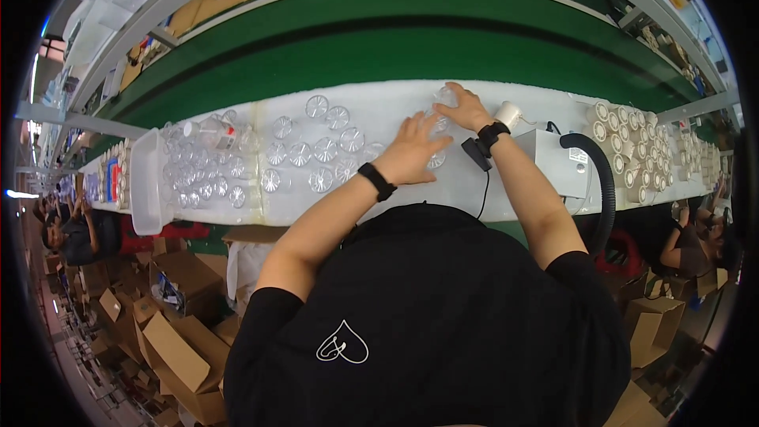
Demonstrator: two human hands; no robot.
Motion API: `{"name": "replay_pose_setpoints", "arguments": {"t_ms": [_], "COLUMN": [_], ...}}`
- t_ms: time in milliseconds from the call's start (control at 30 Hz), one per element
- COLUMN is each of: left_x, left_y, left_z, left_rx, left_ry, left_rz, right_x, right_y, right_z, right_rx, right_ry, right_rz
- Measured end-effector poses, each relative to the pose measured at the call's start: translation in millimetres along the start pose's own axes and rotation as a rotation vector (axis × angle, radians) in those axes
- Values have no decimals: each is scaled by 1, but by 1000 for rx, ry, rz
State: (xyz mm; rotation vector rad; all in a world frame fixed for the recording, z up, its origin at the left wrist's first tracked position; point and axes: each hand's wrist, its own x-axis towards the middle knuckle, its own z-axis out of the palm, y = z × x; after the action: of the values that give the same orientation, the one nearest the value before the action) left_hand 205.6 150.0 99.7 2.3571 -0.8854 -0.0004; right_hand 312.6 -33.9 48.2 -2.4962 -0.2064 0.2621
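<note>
Several clear cups with radially ribbed round bases (pixel 325 149) stand on the white padded bench top, left of my hands. My left hand (pixel 409 152) reaches over the bench with its fingers spread and nothing visibly gripped. Beside its thumb side is another clear cup (pixel 436 160), partly hidden by the hand. Farther back, my right hand (pixel 468 111) has its thumb and fingers curved around a clear cup (pixel 444 97). Both wrists wear dark bands. A black device with a cord (pixel 476 153) lies just below my right wrist.
A grey box machine (pixel 555 164) with a black corrugated hose (pixel 605 182) and a white cylinder (pixel 509 114) stand to the right. Beyond are many cream round pieces (pixel 630 138). More clear cups (pixel 207 174) and a white bin (pixel 147 182) are left. Cardboard boxes (pixel 178 356) lie below; co-workers sit at both sides.
</note>
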Motion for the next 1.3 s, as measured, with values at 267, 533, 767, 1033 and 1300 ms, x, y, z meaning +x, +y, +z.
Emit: {"name": "replay_pose_setpoints", "arguments": {"t_ms": [267,533,767,1033,1300], "left_x": [39,23,12,27,23], "left_y": [-21,-43,-43,-92,-97], "left_z": [25,10,-14,-10,-12], "left_rx": [306,417,256,-22,10], "left_ry": [-271,-204,-171,86,10], "left_rz": [6,-48,-117,-333,-427], "right_x": [1,-30,-57,-107,-143], "right_y": [12,-22,-39,-17,41], "right_z": [-10,16,37,-27,-15], "right_rx": [176,62,15,-295,-581], "right_ry": [162,359,207,348,-1], "right_rz": [-21,-131,-258,-316,-2]}}
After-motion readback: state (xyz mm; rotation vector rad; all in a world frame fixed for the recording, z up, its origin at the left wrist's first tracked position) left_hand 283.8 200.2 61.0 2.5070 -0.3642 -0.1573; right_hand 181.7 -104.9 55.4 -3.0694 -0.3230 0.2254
